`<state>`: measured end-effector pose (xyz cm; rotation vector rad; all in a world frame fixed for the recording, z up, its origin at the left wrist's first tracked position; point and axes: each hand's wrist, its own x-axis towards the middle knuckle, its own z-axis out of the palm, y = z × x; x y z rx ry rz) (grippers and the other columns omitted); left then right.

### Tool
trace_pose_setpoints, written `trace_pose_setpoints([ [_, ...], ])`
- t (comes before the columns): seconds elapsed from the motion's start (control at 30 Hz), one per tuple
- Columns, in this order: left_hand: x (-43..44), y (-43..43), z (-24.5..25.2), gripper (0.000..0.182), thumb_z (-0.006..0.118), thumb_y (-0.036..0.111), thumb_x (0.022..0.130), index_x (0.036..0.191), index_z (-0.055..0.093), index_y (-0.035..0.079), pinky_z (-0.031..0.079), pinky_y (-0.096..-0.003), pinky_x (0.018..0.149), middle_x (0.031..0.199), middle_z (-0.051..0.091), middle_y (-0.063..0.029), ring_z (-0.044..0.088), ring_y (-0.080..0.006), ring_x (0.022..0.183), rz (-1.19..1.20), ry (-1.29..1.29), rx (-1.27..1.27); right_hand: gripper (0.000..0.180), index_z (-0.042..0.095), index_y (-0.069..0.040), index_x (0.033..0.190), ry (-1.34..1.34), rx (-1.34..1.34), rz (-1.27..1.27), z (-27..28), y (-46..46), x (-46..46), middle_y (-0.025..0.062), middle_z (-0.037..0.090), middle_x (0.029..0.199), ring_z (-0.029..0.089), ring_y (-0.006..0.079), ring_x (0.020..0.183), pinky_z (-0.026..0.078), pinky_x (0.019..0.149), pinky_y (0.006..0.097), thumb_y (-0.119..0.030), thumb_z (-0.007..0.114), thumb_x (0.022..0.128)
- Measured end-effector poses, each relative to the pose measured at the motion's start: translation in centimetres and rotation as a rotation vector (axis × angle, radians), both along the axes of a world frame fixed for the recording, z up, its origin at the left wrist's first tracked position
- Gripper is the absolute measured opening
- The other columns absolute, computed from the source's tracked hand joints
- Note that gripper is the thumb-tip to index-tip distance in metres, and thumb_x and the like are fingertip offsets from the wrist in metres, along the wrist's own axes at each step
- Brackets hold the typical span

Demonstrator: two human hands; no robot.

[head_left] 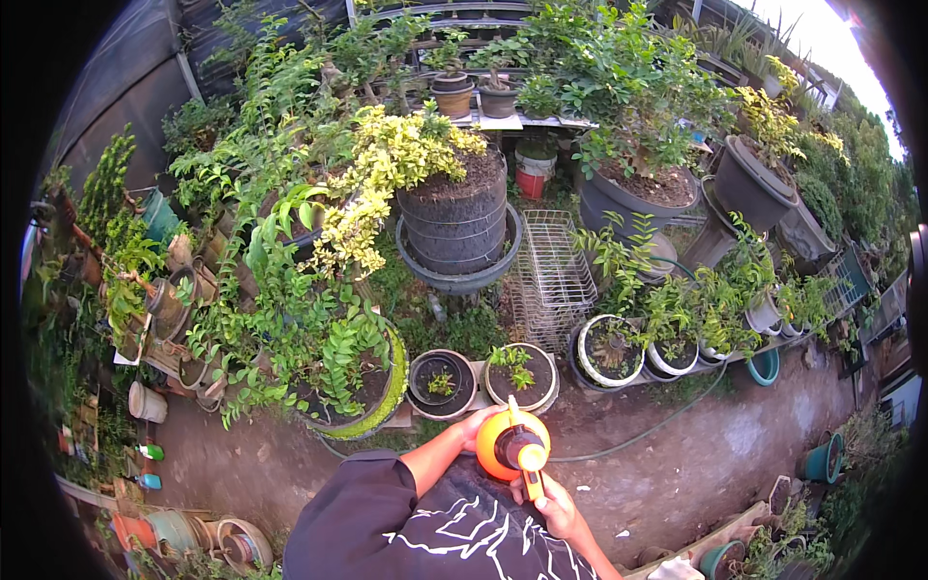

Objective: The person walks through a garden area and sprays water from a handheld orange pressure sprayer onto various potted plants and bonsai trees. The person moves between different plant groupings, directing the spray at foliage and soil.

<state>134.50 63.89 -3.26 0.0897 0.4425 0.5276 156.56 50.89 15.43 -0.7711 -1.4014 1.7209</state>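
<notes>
An orange pump sprayer with a black collar and a pale nozzle is held close in front of the dark shirt. My left hand rests against the side of its round tank. My right hand grips the sprayer's yellow and black handle. Just beyond the nozzle stands a round pot with a small leafy plant. Beside it on the left is a dark pot with a small seedling. Further left, a big pot with a bright green mossy rim holds a tall leafy plant.
A green hose lies along the dirt path. White-rimmed pots line the bench at right. Wire racks stand beside a large black pot with yellow foliage. More pots sit at lower left and at lower right.
</notes>
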Motion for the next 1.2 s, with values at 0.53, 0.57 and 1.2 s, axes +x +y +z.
trace_pose_setpoints([
  [0.53, -6.2, 3.4, -1.4, 0.049, 0.050, 0.042, 0.100, 0.127, 0.056, 0.001, 0.051, -0.0469, 0.098, 0.121, 0.066, -0.0177, 0.066, -0.0298, 0.107, 0.011, -0.098, -0.005, 0.040, 0.060, 0.003, 0.112, -0.082, -0.053, -0.067, -0.7, 3.6, -4.8, 0.0086, 0.063, 0.090, 0.060, 0.0181, 0.088, 0.047, 0.081, 0.0320, -0.022, 0.045, 0.085],
  [0.57, -6.3, 3.5, -1.5, 0.049, 0.050, 0.042, 0.100, 0.126, 0.056, 0.000, 0.051, -0.0469, 0.098, 0.121, 0.066, -0.0179, 0.066, -0.0299, 0.107, 0.013, -0.078, -0.014, 0.042, 0.060, 0.003, 0.113, -0.064, -0.068, -0.073, -0.9, 3.7, -4.9, 0.0085, 0.063, 0.090, 0.060, 0.0182, 0.088, 0.046, 0.082, 0.0321, -0.024, 0.045, 0.084],
  [1.2, -5.9, 4.4, -1.6, 0.050, 0.047, 0.042, 0.101, 0.122, 0.060, -0.001, 0.054, -0.0457, 0.093, 0.114, 0.069, -0.0180, 0.069, -0.0292, 0.100, 0.046, 0.040, -0.012, 0.037, 0.059, 0.002, 0.110, -0.062, -0.118, -0.165, -2.1, 4.9, -5.4, 0.0083, 0.062, 0.091, 0.060, 0.0183, 0.088, 0.046, 0.082, 0.0333, -0.020, 0.044, 0.084],
])
